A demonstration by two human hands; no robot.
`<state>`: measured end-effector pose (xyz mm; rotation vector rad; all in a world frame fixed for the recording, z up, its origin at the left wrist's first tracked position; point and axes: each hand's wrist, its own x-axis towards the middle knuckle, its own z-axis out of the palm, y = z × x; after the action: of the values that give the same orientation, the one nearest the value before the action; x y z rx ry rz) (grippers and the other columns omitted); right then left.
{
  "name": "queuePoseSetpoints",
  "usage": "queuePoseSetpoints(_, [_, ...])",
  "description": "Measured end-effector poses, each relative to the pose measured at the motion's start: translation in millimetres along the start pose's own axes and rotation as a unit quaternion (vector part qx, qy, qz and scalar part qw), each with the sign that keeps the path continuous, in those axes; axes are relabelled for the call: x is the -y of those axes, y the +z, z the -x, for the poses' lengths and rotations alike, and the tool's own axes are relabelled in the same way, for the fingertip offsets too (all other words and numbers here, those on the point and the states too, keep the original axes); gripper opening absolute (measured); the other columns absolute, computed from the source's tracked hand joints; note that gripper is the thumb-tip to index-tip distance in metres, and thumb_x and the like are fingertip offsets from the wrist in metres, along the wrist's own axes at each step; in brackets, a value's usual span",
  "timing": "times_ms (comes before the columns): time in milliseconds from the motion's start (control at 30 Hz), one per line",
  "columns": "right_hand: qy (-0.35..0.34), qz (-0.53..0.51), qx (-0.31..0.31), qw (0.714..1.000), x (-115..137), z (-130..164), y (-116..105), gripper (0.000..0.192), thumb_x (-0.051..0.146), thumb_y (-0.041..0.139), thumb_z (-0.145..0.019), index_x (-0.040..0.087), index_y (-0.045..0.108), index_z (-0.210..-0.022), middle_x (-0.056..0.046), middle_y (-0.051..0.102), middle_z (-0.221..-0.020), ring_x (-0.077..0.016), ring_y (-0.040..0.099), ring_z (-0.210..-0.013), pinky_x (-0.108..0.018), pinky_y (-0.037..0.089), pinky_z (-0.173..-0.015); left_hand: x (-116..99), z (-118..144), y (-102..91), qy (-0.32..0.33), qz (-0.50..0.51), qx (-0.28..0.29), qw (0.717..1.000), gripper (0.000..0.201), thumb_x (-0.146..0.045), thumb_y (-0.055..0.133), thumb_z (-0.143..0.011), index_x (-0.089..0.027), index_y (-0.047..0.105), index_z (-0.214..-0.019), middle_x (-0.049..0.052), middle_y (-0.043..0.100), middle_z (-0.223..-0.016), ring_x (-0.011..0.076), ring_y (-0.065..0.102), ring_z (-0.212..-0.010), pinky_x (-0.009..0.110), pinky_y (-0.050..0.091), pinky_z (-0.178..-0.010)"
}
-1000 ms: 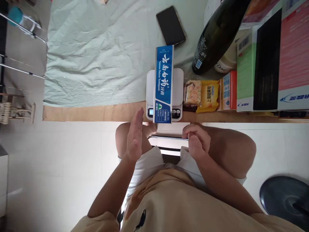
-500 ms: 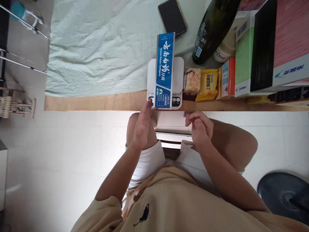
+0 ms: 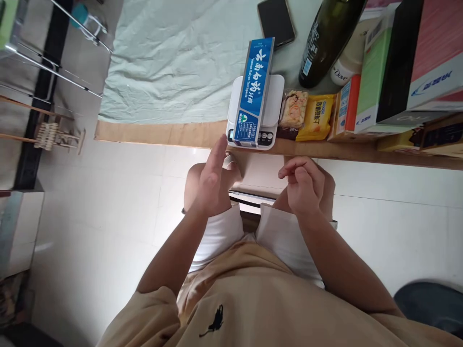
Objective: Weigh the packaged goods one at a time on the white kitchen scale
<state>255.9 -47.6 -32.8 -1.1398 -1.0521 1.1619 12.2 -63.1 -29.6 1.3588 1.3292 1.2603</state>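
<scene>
A blue toothpaste box (image 3: pixel 254 91) lies lengthwise on a small white kitchen scale (image 3: pixel 278 91) at the front edge of the table. My left hand (image 3: pixel 212 180) is held flat and empty just below the scale's front left corner, fingertips close to its display. My right hand (image 3: pixel 303 184) hovers below the table edge to the right of the scale, fingers loosely curled, holding nothing.
Right of the scale lie snack packets (image 3: pixel 306 118) and several upright boxes (image 3: pixel 376 77). A dark glass bottle (image 3: pixel 327 41) and a black phone (image 3: pixel 275 21) sit behind it. A pale green cloth (image 3: pixel 173 62) covers the table. A drying rack (image 3: pixel 54 62) stands at left.
The view has swung to the right and tilted. My left hand rose from my knee toward the scale's front corner. The toothpaste box and my right hand have hardly moved.
</scene>
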Motion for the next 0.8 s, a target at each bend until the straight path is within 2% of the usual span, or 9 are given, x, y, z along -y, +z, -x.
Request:
queuePoseSetpoints(167, [0.009,0.011,-0.012,1.000,-3,8,10,0.030,0.050,0.056,-0.101,0.024,0.068,-0.090,-0.003,0.066,-0.079,-0.0182,0.064,-0.078,-0.036,0.056,-0.076,0,-1,-14.2,0.013,0.029,0.056,0.998,0.092,-0.093,0.051,-0.097,-0.042,0.049,-0.173,-0.005,0.037,-0.190,0.0318,0.025,-0.182,0.048,0.036,-0.149])
queuePoseSetpoints(300, [0.004,0.048,-0.012,0.999,3,-1,29,0.025,0.045,0.057,-0.101,0.024,0.070,-0.097,-0.006,0.074,-0.093,-0.0200,0.069,-0.091,-0.038,0.060,-0.086,7,-26,-17.6,0.082,0.042,0.102,0.991,0.084,-0.083,0.051,-0.103,-0.041,0.046,-0.176,0.000,0.041,-0.188,0.0339,0.033,-0.179,0.051,0.032,-0.150])
queuePoseSetpoints(400, [0.001,0.088,0.009,0.996,13,-12,42,0.024,0.043,0.065,-0.098,0.025,0.073,-0.112,-0.008,0.078,-0.114,-0.0220,0.072,-0.107,-0.042,0.063,-0.101,11,-44,-13.3,0.106,0.050,0.107,0.987,0.081,-0.078,0.050,-0.107,-0.039,0.044,-0.178,0.001,0.039,-0.189,0.0329,0.034,-0.179,0.049,0.029,-0.151])
queuePoseSetpoints(567, [0.018,0.160,0.075,0.984,32,-30,54,0.050,0.044,0.068,-0.098,0.028,0.065,-0.145,-0.012,0.071,-0.147,-0.0262,0.071,-0.128,-0.048,0.065,-0.110,3,-54,3.6,0.085,0.079,0.095,0.989,0.080,-0.073,0.044,-0.111,-0.036,0.037,-0.181,0.001,0.028,-0.194,0.0346,0.031,-0.180,0.051,0.032,-0.150])
queuePoseSetpoints(667, [0.047,0.203,0.112,0.972,38,-39,60,0.060,0.045,0.063,-0.101,0.029,0.057,-0.159,-0.015,0.062,-0.161,-0.0290,0.068,-0.137,-0.054,0.065,-0.113,-6,-53,11.3,0.081,0.104,0.119,0.984,0.078,-0.069,0.043,-0.113,-0.038,0.031,-0.183,-0.003,0.026,-0.194,0.0301,0.028,-0.181,0.046,0.029,-0.151])
queuePoseSetpoints(733, [0.064,0.218,0.111,0.968,38,-43,64,0.068,0.045,0.063,-0.102,0.027,0.051,-0.166,-0.016,0.060,-0.164,-0.0313,0.065,-0.142,-0.057,0.064,-0.117,-9,-53,13.6,0.092,0.118,0.139,0.979,0.077,-0.067,0.042,-0.114,-0.038,0.027,-0.184,-0.003,0.027,-0.194,0.0279,0.031,-0.181,0.043,0.030,-0.151])
queuePoseSetpoints(800, [0.079,0.228,0.100,0.965,34,-46,67,0.075,0.048,0.064,-0.103,0.027,0.045,-0.172,-0.017,0.057,-0.169,-0.0341,0.062,-0.149,-0.063,0.059,-0.124,-9,-52,15.0,0.094,0.104,0.159,0.977,0.078,-0.066,0.040,-0.115,-0.036,0.024,-0.185,-0.001,0.023,-0.195,0.0289,0.026,-0.182,0.045,0.027,-0.152])
